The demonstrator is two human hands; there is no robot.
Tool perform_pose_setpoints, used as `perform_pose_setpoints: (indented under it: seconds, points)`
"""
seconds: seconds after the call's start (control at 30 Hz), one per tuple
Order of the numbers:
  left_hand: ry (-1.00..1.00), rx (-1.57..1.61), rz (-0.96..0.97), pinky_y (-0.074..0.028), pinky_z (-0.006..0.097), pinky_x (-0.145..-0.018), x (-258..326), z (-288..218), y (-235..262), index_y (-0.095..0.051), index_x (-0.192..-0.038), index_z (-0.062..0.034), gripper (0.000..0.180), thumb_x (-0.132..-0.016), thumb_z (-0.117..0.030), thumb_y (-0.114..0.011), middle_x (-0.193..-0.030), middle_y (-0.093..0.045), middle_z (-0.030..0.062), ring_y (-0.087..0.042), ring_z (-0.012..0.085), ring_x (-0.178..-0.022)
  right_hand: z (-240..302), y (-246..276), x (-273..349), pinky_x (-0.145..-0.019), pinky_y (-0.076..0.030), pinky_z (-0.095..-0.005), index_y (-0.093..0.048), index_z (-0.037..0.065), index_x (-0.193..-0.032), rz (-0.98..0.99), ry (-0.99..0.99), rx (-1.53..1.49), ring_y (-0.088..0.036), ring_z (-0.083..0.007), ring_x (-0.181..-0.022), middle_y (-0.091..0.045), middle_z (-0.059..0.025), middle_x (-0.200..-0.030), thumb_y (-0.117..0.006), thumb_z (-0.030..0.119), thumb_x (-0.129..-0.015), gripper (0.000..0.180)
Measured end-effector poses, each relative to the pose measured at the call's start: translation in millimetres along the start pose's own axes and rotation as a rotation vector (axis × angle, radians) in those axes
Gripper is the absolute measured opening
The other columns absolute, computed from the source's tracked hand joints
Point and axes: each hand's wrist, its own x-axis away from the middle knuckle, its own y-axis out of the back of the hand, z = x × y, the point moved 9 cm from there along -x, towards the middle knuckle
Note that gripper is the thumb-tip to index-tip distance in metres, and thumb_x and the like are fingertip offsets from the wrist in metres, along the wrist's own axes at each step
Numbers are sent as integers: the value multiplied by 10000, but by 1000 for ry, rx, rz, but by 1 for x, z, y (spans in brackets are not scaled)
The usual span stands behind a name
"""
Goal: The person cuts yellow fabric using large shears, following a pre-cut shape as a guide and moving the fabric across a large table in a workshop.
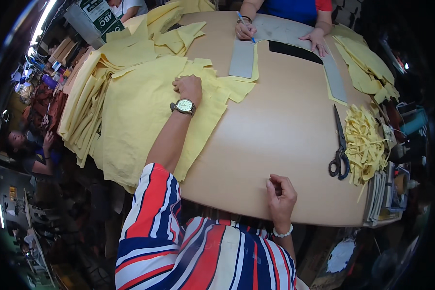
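Observation:
My left hand (187, 88), with a watch on the wrist, rests on a large sheet of yellow cloth (140, 101) left of the table's middle. Its fingers are curled against the cloth; whether they pinch it is hidden. My right hand (281, 198), wearing a white bead bracelet, lies at the near table edge in a loose curl, and nothing shows in it. Across the table a person's hand (246, 31) holds a blue pen (246, 28) against a grey U-shaped template (241, 60) lying on yellow cloth. That person's other hand (316, 40) presses flat on the template.
Dark-handled scissors (340, 150) lie at the right, beside a heap of yellow scraps (365, 140). More yellow pieces (365, 60) lie at the far right. Folded yellow cloth (84, 113) hangs over the left edge of the tan table (275, 130). Other people are at the left and far left.

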Motion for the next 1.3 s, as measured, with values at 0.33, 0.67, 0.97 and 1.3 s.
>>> perform_pose_setpoints:
  seconds: [0.33, 0.67, 0.97, 1.3]
  points:
    - [-93, 417, -346, -482, 406, -505, 66, -15, 135, -525, -808, -40, 43, -810, -35, -483, -612, -596, 130, -618, 315, -581, -24, 4, 2, -586, -473, -256, -573, -34, -1045, -9, -104, -126, -596, -147, -702, -613, -99, -839, -593, 227, -871, 314]
    - [-998, 1162, 132, -509, 348, -680, 307, -170, 172, -528, -1053, -16, 283, -810, -151, -581, -967, -610, 185, -620, 288, -856, -40, 55, -9, -788, -483, -263, -262, -36, -1323, 63, -275, -418, -576, -177, -944, -555, -152, -1098, -554, 115, -868, 561]
    - [-226, 770, 61, -426, 416, -859, 151, -78, 105, -505, -1170, -19, 526, -770, -322, -662, -1152, -546, 172, -514, 313, -1059, -58, 108, 36, -854, -412, -258, -317, -48, -1302, -213, -341, -224, -542, -156, -958, -563, -129, -1056, -509, -94, -794, 546]
    - [-823, 760, -70, -306, 526, -980, 128, -188, 117, -474, -1224, -55, 511, -771, -254, -601, -1270, -468, 148, -422, 300, -1189, -63, 128, 68, -871, -416, -264, -331, -54, -1304, -349, -396, -246, -534, -160, -1022, -539, -165, -1141, -519, -77, -796, 542]
